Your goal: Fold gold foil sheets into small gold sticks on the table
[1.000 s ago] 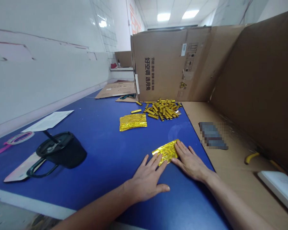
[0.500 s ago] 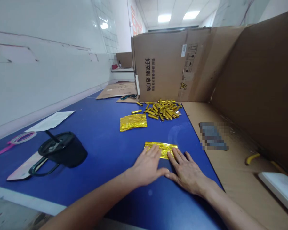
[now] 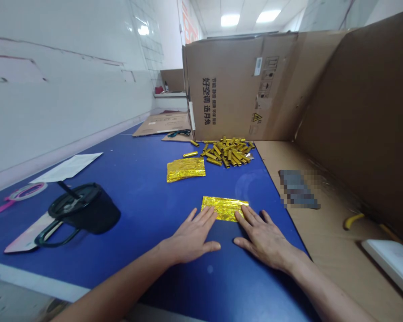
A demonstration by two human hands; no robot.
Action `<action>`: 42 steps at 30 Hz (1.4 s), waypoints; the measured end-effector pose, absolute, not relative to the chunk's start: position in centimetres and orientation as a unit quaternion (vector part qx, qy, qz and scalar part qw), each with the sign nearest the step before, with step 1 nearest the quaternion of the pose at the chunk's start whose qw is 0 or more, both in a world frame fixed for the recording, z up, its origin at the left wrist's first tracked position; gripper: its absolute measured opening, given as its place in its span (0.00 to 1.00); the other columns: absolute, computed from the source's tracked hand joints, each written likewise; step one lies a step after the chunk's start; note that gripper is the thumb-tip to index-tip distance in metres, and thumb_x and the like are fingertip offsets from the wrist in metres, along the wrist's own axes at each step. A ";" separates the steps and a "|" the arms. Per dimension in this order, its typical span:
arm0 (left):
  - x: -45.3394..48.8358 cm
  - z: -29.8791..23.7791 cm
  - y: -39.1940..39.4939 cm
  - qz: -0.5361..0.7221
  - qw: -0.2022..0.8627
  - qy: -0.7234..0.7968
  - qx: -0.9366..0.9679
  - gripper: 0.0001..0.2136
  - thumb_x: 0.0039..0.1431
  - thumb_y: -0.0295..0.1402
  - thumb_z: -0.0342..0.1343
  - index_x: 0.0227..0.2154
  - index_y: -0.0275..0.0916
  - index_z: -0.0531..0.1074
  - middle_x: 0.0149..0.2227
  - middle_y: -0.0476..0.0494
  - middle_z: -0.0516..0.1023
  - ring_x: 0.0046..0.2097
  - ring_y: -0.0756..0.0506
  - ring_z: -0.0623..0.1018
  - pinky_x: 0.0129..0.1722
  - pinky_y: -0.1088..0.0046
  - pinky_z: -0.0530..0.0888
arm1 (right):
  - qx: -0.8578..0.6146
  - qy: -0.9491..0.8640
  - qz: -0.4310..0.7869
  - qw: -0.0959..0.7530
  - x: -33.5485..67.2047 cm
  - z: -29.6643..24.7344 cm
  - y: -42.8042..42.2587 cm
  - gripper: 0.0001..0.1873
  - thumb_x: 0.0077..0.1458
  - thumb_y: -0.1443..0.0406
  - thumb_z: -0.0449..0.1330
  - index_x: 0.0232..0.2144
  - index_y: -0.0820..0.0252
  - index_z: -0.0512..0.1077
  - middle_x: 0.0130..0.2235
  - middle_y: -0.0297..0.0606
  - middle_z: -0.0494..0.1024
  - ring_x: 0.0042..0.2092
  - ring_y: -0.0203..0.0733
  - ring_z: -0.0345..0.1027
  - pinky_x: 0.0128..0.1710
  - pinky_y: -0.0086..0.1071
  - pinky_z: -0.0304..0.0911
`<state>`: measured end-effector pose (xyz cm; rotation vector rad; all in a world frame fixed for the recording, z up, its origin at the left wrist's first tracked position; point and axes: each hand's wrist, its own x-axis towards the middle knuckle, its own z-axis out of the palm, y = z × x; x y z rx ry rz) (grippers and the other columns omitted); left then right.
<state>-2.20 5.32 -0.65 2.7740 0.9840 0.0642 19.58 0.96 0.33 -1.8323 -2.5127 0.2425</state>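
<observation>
A shiny gold foil sheet (image 3: 226, 206) lies flat on the blue table (image 3: 147, 197) in front of me. My left hand (image 3: 195, 235) rests with fingers stretched out, its fingertips on the sheet's left end. On the right end lie the fingertips of my right hand (image 3: 263, 235), palm down and fingers spread. Neither hand grips anything. Beyond the sheet, to the left, is a flat stack of similar gold foil sheets (image 3: 186, 170). Farther back sits a heap of small rolled gold tubes (image 3: 230, 154), with a few loose ones beside it.
A black mug (image 3: 87, 210) with a straw stands at the left, near a tape roll (image 3: 28, 191) and white paper (image 3: 67, 167). A large cardboard box (image 3: 235, 98) walls off the back and right. A pixelated flat object (image 3: 298, 190) lies on cardboard at the right.
My left hand has slid left along the foil sheet to its left end, and the thumbs have moved apart. My right hand stays nearly in place.
</observation>
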 end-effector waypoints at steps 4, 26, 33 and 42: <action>-2.5 -0.1 6.1 0.071 0.077 0.379 0.919 0.22 0.56 0.45 0.40 0.50 0.40 0.57 0.54 0.42 0.59 0.55 0.44 0.57 0.53 0.60 0.49 | -0.588 -0.805 0.082 0.011 19.7 0.7 1.0 0.34 0.51 0.50 0.45 0.55 0.64 0.50 0.58 0.50 0.49 0.58 0.52 0.38 0.53 0.53 0.37; -0.1 -1.0 10.8 0.174 0.150 0.497 0.837 0.07 0.48 0.28 0.49 0.32 0.41 0.68 0.31 0.49 0.70 0.34 0.48 0.70 0.34 0.75 0.65 | -0.582 -0.806 0.055 0.093 21.4 -1.1 2.4 0.22 0.53 0.55 0.46 0.48 0.54 0.62 0.55 0.44 0.58 0.56 0.48 0.47 0.51 0.50 0.45; -0.4 -0.1 10.3 0.284 0.182 0.445 0.830 0.05 0.49 0.26 0.49 0.27 0.39 0.68 0.28 0.50 0.68 0.32 0.50 0.69 0.33 0.75 0.66 | -0.633 -0.711 0.065 0.300 21.8 -1.3 2.9 0.30 0.51 0.57 0.49 0.55 0.61 0.49 0.53 0.48 0.60 0.52 0.47 0.56 0.49 0.43 0.54; -0.2 -0.4 10.0 0.398 0.190 0.366 0.819 0.05 0.49 0.22 0.49 0.27 0.38 0.68 0.33 0.48 0.68 0.37 0.51 0.68 0.40 0.74 0.65 | -0.648 -0.618 0.087 0.436 22.6 -0.6 3.1 0.12 0.49 0.59 0.52 0.34 0.59 0.64 0.32 0.39 0.71 0.34 0.41 0.67 0.37 0.36 0.62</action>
